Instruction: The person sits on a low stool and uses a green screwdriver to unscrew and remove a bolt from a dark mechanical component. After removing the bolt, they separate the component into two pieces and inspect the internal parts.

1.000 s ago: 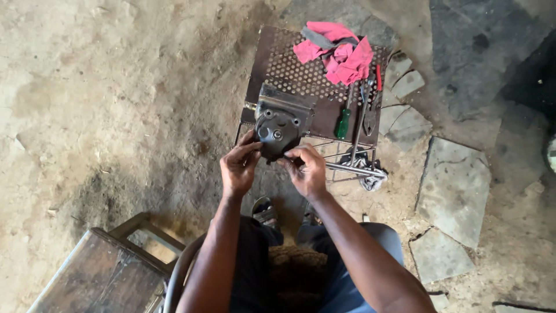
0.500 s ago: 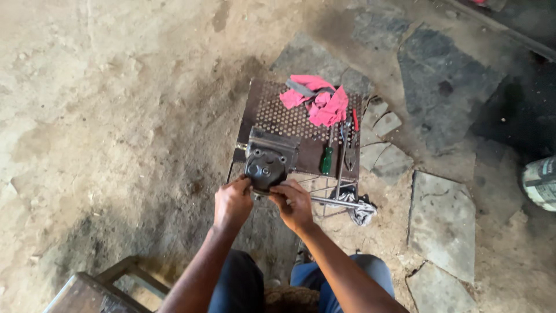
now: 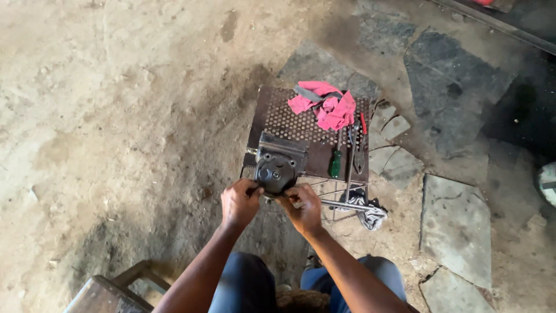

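Note:
A dark metal machine part [image 3: 278, 165] with a round face rests on the near edge of a low perforated metal stand [image 3: 278, 119]. My left hand [image 3: 240, 202] grips the part's lower left rim. My right hand [image 3: 302, 207] holds its lower right rim, fingers curled against the metal. Both hands sit close together just below the round face.
A pink rag [image 3: 327, 106] lies at the stand's far side. A green-handled screwdriver [image 3: 336, 163], pliers [image 3: 359, 152] and a red-handled tool [image 3: 363, 123] lie at its right. A grey cloth [image 3: 372, 215] hangs off a rod. Broken stone slabs [image 3: 454, 226] lie right, a wooden stool [image 3: 107, 293] near left.
The camera view has shifted, so the stand and part sit more central. My hands stay on the part's lower rim with little change in grip.

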